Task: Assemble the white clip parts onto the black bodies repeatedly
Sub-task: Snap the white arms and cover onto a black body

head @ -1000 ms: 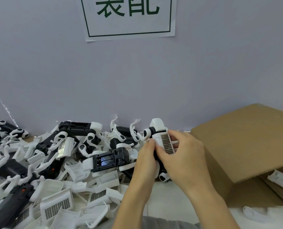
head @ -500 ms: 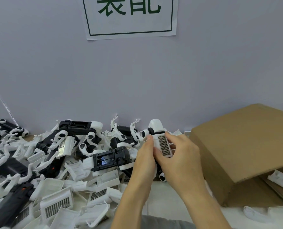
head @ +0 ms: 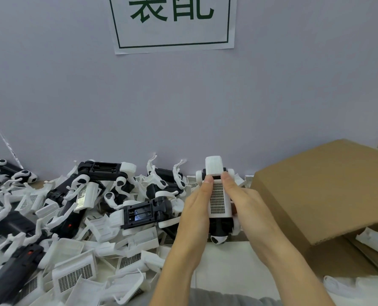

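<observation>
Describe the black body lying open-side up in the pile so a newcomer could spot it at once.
Start at the cardboard box on the right and go left past the two hands to the pile. Just beside the left hand lies a black body. Unlike its neighbours, its open compartment faces up, shiny inside, with white end pieces.

1. Paper sign on wall, top centre: white sheet w/ dark green border and two large green characters, tops cut off by frame edge.
2. Wall: plain pale grey-lilac, fills upper half.
3. Cardboard box at right, brown; flap tilted up, slopes toward the wall.
4. Grey cloth at bottom edge, centre.
5. Thin pale strip leaning on wall, far left.
</observation>
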